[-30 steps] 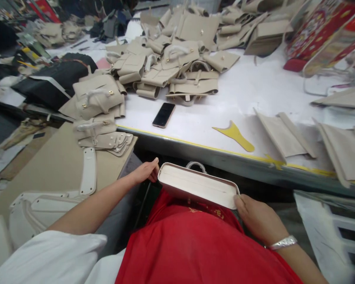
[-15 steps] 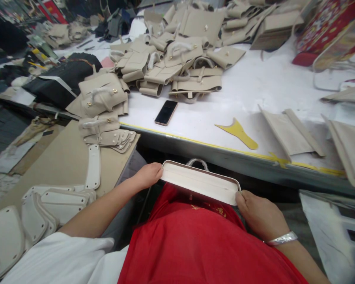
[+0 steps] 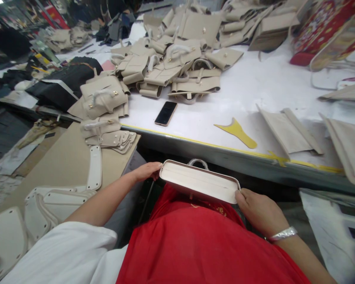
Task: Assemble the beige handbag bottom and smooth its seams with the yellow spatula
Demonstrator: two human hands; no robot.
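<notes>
Pale, round-cornered bag point(image 3: 199, 182), handle point(image 3: 198, 160) looped; right hand point(image 3: 258, 207) pinches one end; left hand point(image 3: 147, 170) opposite, grip unclear.

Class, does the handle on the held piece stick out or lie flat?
Sticking out: the handle arches beyond the far edge of the piece.

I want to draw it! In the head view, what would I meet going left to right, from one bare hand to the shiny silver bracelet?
Bare left hand, cream-and-brown rectangular bag, bare right hand, shiny silver bracelet.
</notes>
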